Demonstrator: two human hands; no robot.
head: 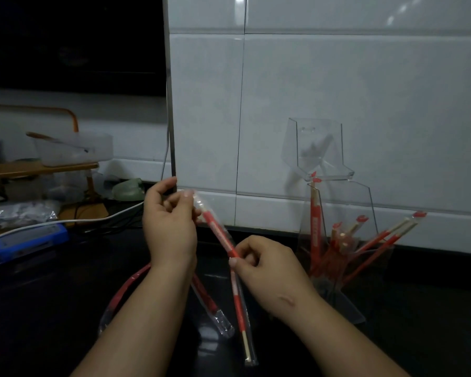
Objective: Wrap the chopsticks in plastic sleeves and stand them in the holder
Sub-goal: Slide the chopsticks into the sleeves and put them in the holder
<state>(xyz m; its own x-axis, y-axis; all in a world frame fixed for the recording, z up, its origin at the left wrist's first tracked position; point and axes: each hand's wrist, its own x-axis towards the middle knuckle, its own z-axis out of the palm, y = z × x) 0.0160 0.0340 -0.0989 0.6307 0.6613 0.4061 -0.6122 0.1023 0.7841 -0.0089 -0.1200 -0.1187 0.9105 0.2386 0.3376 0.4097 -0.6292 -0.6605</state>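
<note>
Beside the holder [347,303] of wrapped chopsticks [314,235], fingers [172,205] of left hand [169,229] and right hand [267,268] pinch one sleeved pair [219,232].

Dark counter [52,308]: sleeved chopsticks [241,317], holder [348,308]

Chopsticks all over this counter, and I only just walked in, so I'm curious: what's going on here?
A person holds one pair of chopsticks in a clear sleeve with both hands: the left hand pinches its upper end, the right hand pinches it lower down. The clear holder by the tiled wall already has several wrapped pairs standing in it. More lie on the dark counter.
</note>
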